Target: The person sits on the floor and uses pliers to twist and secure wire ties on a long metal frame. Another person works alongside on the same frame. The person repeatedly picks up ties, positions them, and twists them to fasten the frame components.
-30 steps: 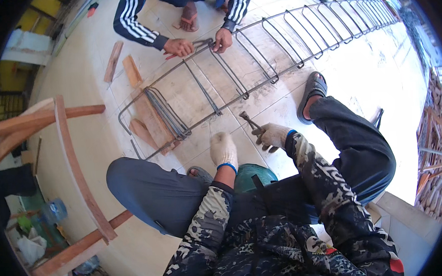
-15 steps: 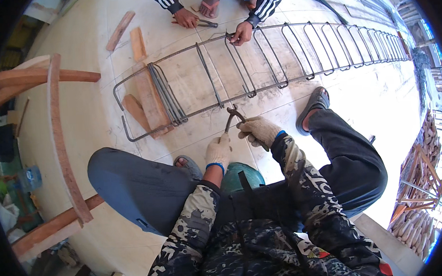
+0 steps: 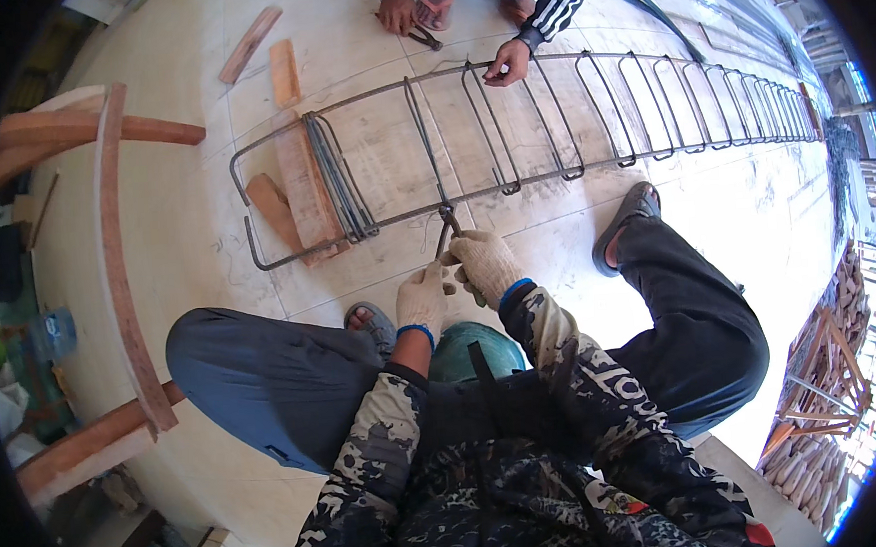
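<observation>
A pair of end-nipper pincers (image 3: pixel 443 239) stands out from my two gloved hands, its jaws at the near bar of a rebar cage (image 3: pixel 396 219), where a stirrup (image 3: pixel 423 136) meets that bar. My left hand (image 3: pixel 423 300) is closed round one handle, and my right hand (image 3: pixel 486 263) wraps the other, slightly farther forward. Both wear cream knit gloves. Glove fingers partly hide the handles, and the wire at the jaws is too small to make out. Bunched stirrups (image 3: pixel 339 175) lie together toward the cage's left end.
Opposite, a co-worker's hand (image 3: pixel 508 63) touches the cage's far bar; the other hand (image 3: pixel 398 11) is by a second pair of pincers (image 3: pixel 426 39). Wooden boards (image 3: pixel 306 181) lie under the cage's left end. A timber frame (image 3: pixel 120 251) stands left; a green bucket (image 3: pixel 477 352) sits beneath me.
The pincers' handles have come closer together, and my right hand has moved left toward my left hand. The jaws now reach the near bar. The co-worker's left-side hand has shifted off the other pincers.
</observation>
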`<state>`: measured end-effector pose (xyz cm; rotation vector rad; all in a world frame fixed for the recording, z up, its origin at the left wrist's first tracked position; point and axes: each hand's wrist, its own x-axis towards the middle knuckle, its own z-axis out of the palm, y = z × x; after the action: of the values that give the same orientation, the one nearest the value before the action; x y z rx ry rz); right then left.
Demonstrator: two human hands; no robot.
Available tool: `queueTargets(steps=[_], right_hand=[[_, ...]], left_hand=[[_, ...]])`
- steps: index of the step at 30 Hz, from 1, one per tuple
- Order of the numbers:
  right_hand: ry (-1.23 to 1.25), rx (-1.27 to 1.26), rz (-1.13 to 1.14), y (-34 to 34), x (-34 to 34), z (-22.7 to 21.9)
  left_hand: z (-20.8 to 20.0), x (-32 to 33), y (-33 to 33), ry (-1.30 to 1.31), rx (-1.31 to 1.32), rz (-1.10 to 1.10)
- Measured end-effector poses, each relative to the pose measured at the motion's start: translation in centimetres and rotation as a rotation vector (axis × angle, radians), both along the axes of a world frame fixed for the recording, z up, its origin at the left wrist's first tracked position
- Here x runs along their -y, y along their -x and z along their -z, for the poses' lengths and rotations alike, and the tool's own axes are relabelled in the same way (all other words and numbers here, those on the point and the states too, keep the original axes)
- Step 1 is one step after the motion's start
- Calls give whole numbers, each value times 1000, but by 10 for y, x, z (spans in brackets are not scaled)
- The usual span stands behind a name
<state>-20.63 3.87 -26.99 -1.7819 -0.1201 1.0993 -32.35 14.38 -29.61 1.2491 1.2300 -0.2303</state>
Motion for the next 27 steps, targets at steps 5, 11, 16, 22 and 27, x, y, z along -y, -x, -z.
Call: queueTargets(steps=[5, 11, 16, 22, 27], right_hand=[[38, -245, 261, 13, -23, -36], [16, -148, 341, 28, -27, 3], [-199, 68, 273, 29, -19, 23], [-217, 189, -26, 22, -8, 15], [-522, -275, 255, 30, -23, 106]], left_hand=[[-25, -4, -5, 36, -22, -44], [-53, -5, -11, 43, -32, 12], [-67, -12, -12, 62, 111, 219], [-118, -23, -28, 93, -71, 543], [-100, -49, -36, 284, -284, 824]])
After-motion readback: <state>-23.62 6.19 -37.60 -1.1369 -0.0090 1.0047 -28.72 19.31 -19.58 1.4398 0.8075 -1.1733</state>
